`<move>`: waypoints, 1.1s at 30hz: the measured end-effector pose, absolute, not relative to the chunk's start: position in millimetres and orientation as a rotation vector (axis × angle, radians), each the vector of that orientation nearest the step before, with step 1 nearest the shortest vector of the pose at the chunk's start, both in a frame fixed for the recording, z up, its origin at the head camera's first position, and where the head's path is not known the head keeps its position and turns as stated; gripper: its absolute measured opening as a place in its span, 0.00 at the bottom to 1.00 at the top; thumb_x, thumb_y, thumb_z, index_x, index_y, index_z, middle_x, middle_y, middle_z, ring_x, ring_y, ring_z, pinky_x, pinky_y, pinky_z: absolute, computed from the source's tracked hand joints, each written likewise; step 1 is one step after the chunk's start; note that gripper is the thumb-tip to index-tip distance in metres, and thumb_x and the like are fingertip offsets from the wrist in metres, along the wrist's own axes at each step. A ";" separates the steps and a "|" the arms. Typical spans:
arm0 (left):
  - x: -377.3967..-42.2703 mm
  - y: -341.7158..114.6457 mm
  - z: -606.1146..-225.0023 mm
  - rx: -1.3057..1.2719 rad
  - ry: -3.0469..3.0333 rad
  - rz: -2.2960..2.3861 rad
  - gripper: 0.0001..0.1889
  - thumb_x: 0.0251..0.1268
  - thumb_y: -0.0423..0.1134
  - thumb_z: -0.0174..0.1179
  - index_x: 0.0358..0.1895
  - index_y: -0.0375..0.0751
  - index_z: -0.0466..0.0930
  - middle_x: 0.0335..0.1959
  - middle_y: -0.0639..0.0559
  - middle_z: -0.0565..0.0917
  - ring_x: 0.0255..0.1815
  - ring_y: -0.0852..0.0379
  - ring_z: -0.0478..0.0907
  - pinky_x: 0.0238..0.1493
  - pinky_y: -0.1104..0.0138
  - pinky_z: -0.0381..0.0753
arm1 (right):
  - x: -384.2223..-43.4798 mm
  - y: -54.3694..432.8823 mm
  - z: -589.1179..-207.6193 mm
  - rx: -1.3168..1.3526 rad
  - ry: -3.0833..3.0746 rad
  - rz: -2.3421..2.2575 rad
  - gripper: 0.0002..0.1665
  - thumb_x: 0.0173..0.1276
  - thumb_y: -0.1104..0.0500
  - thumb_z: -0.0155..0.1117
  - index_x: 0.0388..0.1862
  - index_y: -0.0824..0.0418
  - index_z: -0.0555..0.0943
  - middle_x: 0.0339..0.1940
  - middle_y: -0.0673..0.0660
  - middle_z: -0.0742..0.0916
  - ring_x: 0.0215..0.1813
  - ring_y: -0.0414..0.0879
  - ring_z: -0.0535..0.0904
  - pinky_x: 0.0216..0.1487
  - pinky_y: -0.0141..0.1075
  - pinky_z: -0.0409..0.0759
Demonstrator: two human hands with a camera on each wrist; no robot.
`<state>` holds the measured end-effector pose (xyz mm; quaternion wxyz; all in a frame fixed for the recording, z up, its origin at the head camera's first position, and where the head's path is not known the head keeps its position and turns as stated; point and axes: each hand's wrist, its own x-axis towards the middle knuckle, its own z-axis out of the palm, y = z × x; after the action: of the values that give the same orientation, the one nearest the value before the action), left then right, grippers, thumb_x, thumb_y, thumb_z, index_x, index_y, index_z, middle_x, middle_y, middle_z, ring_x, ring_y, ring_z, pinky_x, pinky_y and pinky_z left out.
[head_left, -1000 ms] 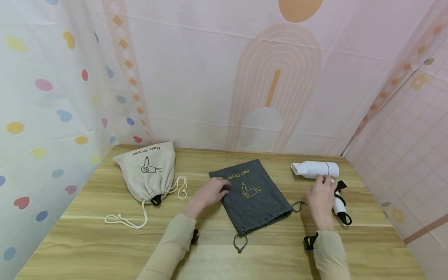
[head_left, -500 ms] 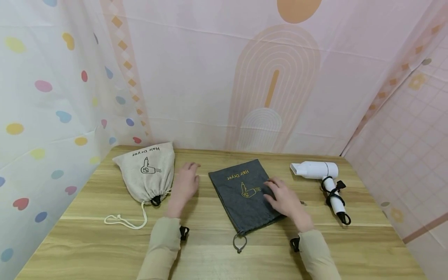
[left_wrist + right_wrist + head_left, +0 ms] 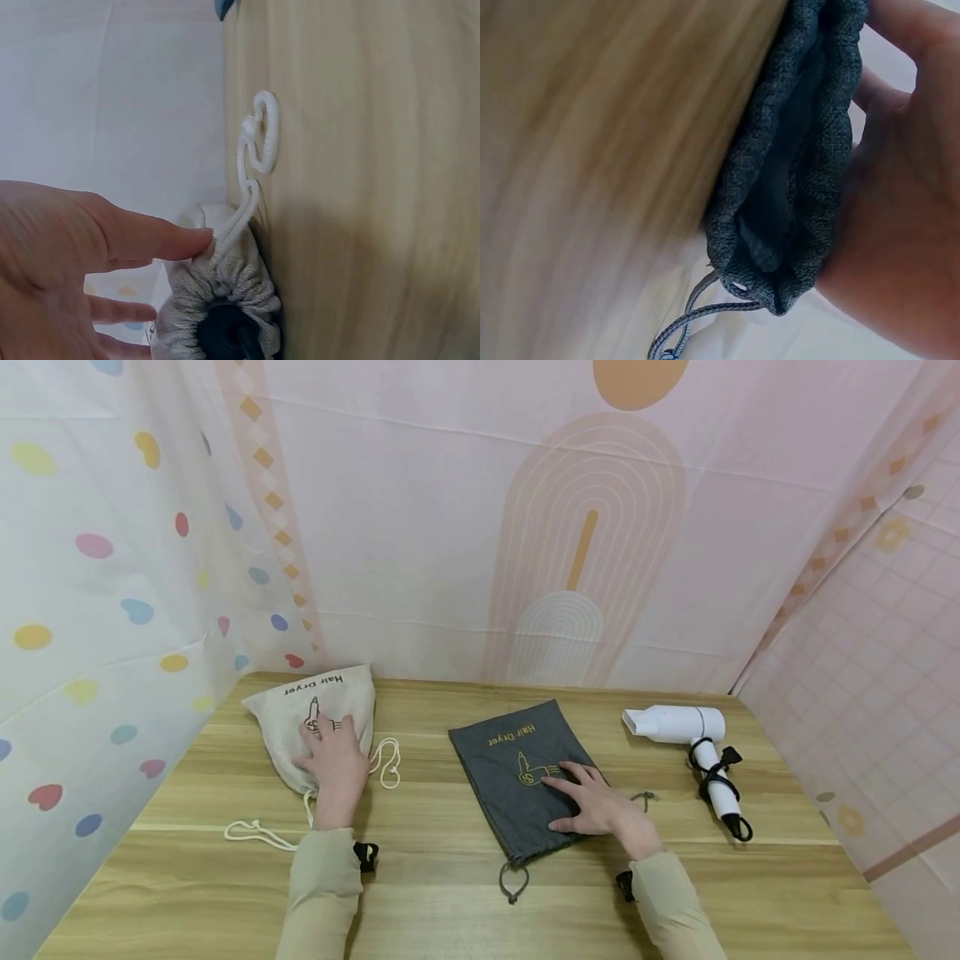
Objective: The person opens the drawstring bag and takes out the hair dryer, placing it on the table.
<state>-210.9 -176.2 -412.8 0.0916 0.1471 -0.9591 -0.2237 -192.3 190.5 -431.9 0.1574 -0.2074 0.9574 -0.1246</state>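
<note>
My left hand (image 3: 336, 768) is over the beige drawstring bag (image 3: 348, 693), its fingers spread across the printed hair dryer picture. In the left wrist view the bag's gathered mouth (image 3: 180, 322) shows something black inside, and the thumb is at the cloth by the white cord (image 3: 247, 157). My right hand (image 3: 596, 802) lies with spread fingers over the dark grey drawstring bag (image 3: 495, 777), near its mouth end. That bag is flat on the table, marked "Hair Dryer" in yellow. Seen from the right wrist, its puckered opening (image 3: 780, 187) gapes a little beside the hand.
A white hair dryer (image 3: 675, 724) lies at the right of the wooden table (image 3: 450, 910), its black cable (image 3: 708, 770) wound round the handle. Patterned curtains (image 3: 420, 527) stand behind the table and along both sides.
My left hand has moved left from the grey bag to the beige one. My right hand has left the hair dryer's handle and come left onto the grey bag.
</note>
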 end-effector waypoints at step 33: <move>-210.9 -177.9 -411.5 0.122 -2.910 -0.307 0.21 0.38 0.29 0.65 0.42 0.28 0.77 0.38 0.26 0.82 0.42 0.30 0.77 0.50 0.43 0.67 | -194.2 225.5 -429.9 -0.394 2.761 -0.442 0.42 0.60 0.41 0.65 0.71 0.51 0.65 0.74 0.66 0.59 0.72 0.72 0.53 0.60 0.68 0.63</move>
<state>-210.9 -177.9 -411.5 0.1061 0.0413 -0.9880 -0.1041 -194.2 225.5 -429.9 0.1585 -0.1376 0.9654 -0.1546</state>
